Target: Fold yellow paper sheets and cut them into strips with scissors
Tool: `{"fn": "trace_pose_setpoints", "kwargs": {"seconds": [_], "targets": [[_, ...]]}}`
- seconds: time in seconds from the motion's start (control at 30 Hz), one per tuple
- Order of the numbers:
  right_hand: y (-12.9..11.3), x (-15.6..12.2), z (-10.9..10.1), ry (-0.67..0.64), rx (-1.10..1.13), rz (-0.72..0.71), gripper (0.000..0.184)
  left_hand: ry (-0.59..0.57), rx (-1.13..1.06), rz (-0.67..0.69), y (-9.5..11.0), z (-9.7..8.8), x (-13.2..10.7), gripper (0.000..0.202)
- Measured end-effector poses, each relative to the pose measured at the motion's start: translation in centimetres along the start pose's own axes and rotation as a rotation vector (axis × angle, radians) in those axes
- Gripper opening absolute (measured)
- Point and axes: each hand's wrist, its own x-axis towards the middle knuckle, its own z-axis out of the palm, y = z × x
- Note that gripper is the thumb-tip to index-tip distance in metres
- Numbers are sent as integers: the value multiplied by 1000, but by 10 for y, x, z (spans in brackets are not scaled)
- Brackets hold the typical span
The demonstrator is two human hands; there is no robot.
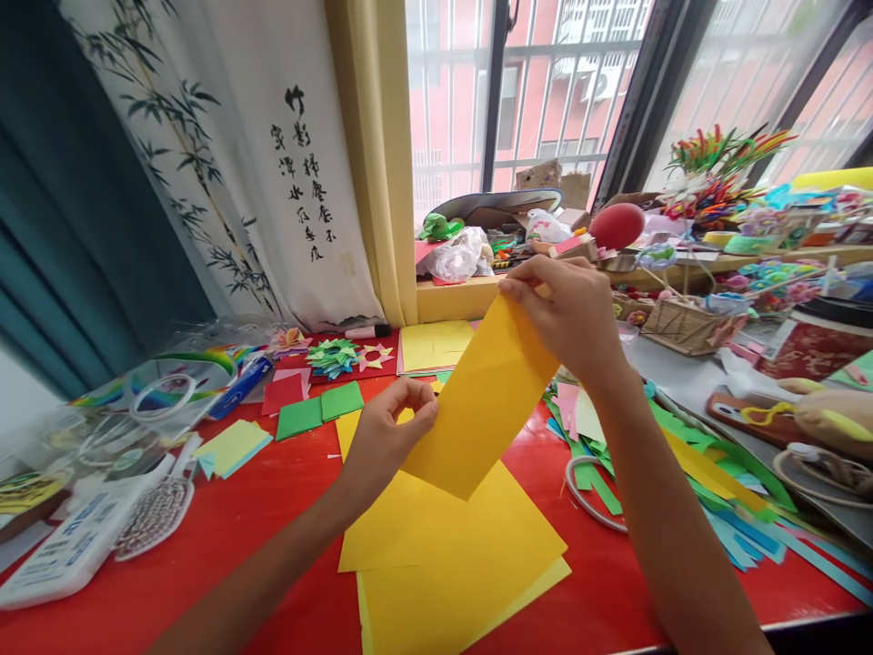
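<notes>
Between my two hands a folded sheet of golden-yellow paper [487, 396] is held up, tilted, above the table. My left hand [390, 428] pinches its left edge between thumb and fingers. At the top corner, my right hand [563, 309] grips it with thumb and fingertips. Below lie several larger yellow sheets [456, 591], loosely stacked and partly covered by the held paper. Left of my left hand are small green paper squares [320, 409] and a stack of pale yellow and blue squares [232, 448].
The table [273, 546] is red. Behind the squares sit folded paper flowers [333, 357] and a yellow paper stack [435, 346]. Coloured strips [709, 473] and a ring [590, 500] lie at right. A white hairbrush [160, 509] is at left; a cluttered windowsill [454, 296] stands behind.
</notes>
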Motion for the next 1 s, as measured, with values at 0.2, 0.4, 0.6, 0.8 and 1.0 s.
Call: {"fn": "trace_pose_setpoints", "kwargs": {"seconds": [0.2,0.4,0.6,0.8,1.0], "targets": [[18,3,-18,31,-88,125,17,-63,55,52,-1,1,0,7],[58,0,-22,162,-254,259,25,-172,475,262,-1,-15,11,6],[90,-6,-24,-91,-33,454,16,-72,1059,415,4,-65,35,12],[59,-4,-41,-302,774,656,19,218,1087,438,44,-98,22,11],[57,-8,-7,-827,1018,714,21,746,830,448,70,-98,-1,20]]}}
